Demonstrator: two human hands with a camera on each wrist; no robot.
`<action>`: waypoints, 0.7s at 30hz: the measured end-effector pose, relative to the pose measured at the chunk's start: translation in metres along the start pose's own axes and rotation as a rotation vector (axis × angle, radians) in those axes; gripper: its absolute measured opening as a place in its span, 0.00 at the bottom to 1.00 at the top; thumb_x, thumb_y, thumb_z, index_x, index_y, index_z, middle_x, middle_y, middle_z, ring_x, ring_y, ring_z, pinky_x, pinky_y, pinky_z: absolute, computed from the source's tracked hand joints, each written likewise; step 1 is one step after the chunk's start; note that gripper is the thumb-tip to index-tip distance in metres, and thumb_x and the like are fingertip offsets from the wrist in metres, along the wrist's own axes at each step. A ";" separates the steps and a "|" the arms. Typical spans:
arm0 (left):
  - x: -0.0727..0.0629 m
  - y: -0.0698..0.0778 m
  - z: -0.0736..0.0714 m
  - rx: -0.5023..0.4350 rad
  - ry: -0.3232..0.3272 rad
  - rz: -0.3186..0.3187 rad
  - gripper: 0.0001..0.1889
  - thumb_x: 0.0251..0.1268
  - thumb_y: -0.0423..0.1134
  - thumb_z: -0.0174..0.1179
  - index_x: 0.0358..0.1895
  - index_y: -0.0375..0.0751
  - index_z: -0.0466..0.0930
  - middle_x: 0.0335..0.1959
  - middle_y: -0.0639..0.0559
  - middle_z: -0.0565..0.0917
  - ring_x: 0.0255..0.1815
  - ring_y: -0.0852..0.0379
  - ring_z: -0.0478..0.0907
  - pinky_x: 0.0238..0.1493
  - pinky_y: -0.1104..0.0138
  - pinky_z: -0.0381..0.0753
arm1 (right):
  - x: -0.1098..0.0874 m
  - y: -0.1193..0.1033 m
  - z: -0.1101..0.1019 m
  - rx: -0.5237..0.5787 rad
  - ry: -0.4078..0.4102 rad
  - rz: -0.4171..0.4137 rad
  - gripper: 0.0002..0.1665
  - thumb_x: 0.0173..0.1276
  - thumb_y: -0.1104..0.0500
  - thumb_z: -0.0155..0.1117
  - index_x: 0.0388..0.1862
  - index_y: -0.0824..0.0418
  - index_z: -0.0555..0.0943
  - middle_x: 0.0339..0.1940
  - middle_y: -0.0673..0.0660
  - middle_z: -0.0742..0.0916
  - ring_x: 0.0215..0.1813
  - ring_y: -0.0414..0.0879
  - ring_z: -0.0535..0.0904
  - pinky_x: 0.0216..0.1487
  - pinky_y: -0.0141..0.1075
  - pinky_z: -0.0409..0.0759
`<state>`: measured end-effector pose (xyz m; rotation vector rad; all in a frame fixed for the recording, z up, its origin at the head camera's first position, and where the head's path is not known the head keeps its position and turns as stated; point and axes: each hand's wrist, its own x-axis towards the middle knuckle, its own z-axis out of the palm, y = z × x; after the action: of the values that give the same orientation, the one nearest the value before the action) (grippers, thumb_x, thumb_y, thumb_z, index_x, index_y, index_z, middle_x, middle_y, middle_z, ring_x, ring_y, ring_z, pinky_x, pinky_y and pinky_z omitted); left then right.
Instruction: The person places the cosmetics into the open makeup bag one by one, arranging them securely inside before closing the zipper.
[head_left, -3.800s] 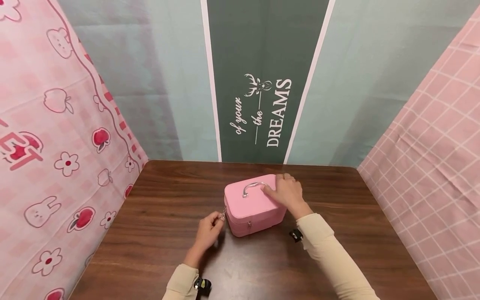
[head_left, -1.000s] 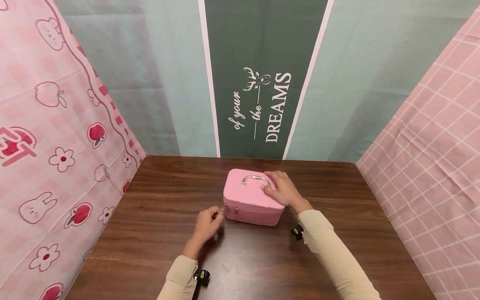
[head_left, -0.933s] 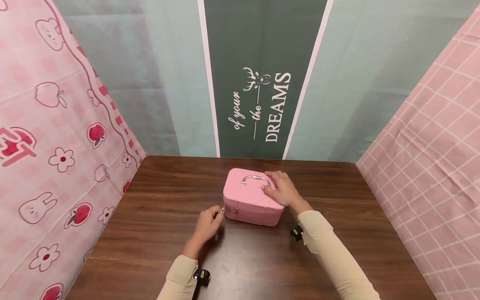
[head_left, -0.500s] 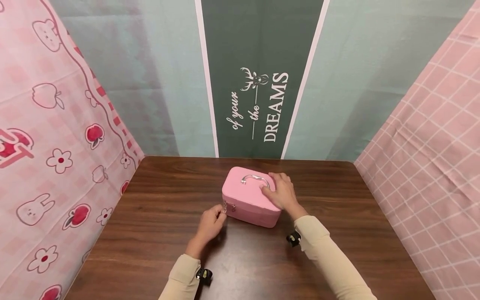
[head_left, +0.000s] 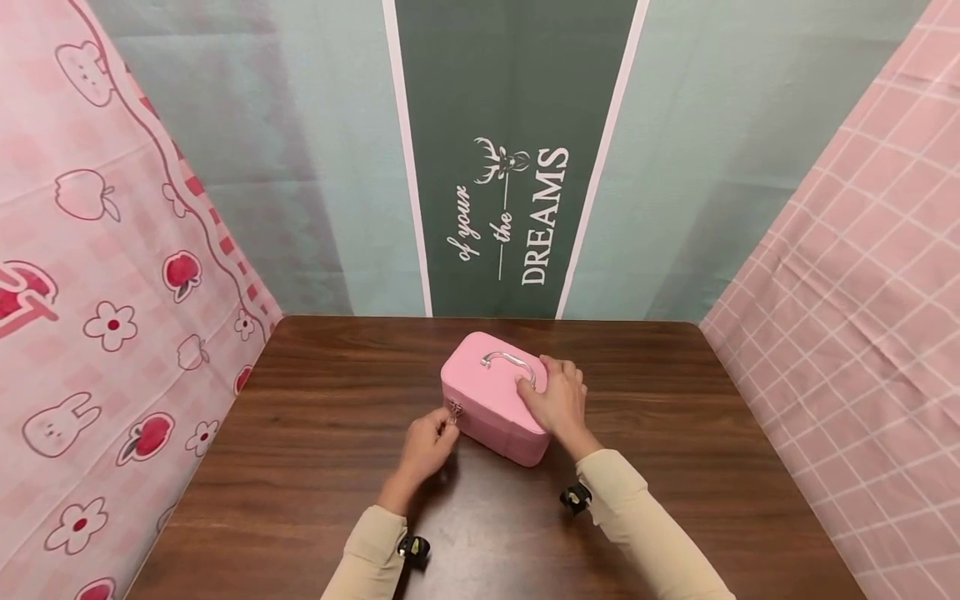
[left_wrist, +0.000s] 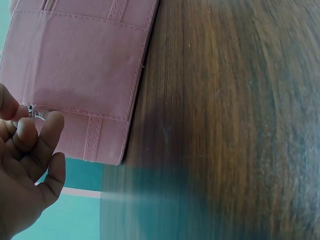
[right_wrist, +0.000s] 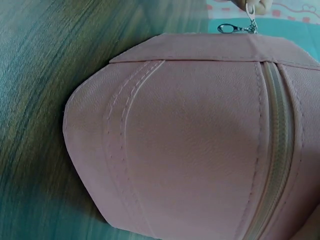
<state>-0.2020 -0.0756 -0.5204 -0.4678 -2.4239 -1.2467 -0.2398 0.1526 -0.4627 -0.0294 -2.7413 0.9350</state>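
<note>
A pink zip-up cosmetic case (head_left: 487,385) with a silver handle (head_left: 510,358) stands upright on the table, its lid down. At its near left corner, my left hand (head_left: 426,446) pinches a metal zipper pull (right_wrist: 251,12) between thumb and fingers. A second pull (right_wrist: 228,28) hangs loose right beside it. My right hand (head_left: 561,400) grips the case's right end, thumb on the lid beside the handle, fingers over the far edge. In the right wrist view the zipper track (right_wrist: 280,140) shows its teeth meshed along that side. The left wrist view shows the case's stitched side (left_wrist: 82,70).
The brown wooden table (head_left: 322,417) spreads around the case on all sides. A grey-green printed curtain (head_left: 517,100) hangs behind its far edge. Pink patterned cloth (head_left: 112,275) stands along the left and pink checked cloth (head_left: 847,275) along the right.
The case has turned clockwise as seen from above, with my right hand moving along with it. The pinched zipper pull, formerly apart from the loose one, now sits right beside it.
</note>
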 end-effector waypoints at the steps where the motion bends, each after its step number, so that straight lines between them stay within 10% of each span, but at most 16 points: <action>1: 0.000 0.000 0.000 -0.003 0.005 0.003 0.13 0.46 0.31 0.55 0.16 0.51 0.63 0.13 0.68 0.61 0.15 0.68 0.60 0.16 0.73 0.57 | 0.000 0.000 0.000 -0.001 0.002 0.001 0.38 0.57 0.41 0.61 0.61 0.63 0.71 0.53 0.66 0.73 0.54 0.58 0.63 0.52 0.52 0.60; 12: 0.000 -0.003 -0.001 -0.022 0.006 0.003 0.13 0.49 0.31 0.55 0.17 0.51 0.62 0.14 0.68 0.60 0.16 0.67 0.60 0.17 0.73 0.58 | 0.002 -0.001 0.000 -0.002 0.009 -0.020 0.39 0.57 0.41 0.61 0.61 0.64 0.71 0.53 0.66 0.73 0.55 0.59 0.63 0.52 0.52 0.59; 21: -0.008 -0.002 -0.006 -0.067 0.014 -0.147 0.09 0.56 0.33 0.60 0.22 0.48 0.73 0.14 0.65 0.66 0.16 0.67 0.63 0.19 0.71 0.63 | 0.001 0.016 -0.014 0.213 -0.150 0.005 0.39 0.59 0.46 0.63 0.65 0.62 0.66 0.59 0.65 0.70 0.59 0.59 0.64 0.58 0.55 0.62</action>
<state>-0.1944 -0.0825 -0.5219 -0.3030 -2.4486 -1.3901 -0.2383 0.1736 -0.4616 0.0747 -2.7582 1.2739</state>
